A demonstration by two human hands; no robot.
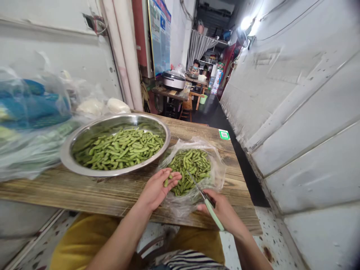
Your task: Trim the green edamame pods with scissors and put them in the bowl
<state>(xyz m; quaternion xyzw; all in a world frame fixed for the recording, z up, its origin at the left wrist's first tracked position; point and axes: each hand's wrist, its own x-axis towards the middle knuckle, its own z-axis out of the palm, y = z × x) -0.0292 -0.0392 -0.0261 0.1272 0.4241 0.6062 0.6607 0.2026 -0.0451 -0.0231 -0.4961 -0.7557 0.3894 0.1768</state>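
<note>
A clear plastic bag [218, 165] lies opened on the wooden table, full of green edamame pods [194, 161]. At its left edge, my left hand [159, 187] holds an edamame pod [166, 182] between thumb and fingers. My right hand [222, 210] grips scissors [213, 215] with pale green handles, their blades pointing up and left over the pods in the bag. To the left of the bag stands a wide steel basin [65, 152] with many more pods [126, 148] in it.
Plastic bags [33, 123] with blue and green contents crowd the table's left side. A QR code card [224, 134] lies near the table's [236, 180] right edge. Beyond, a rice cooker [173, 80] sits on another table, and a person [194, 69] is farther back. White walls flank both sides.
</note>
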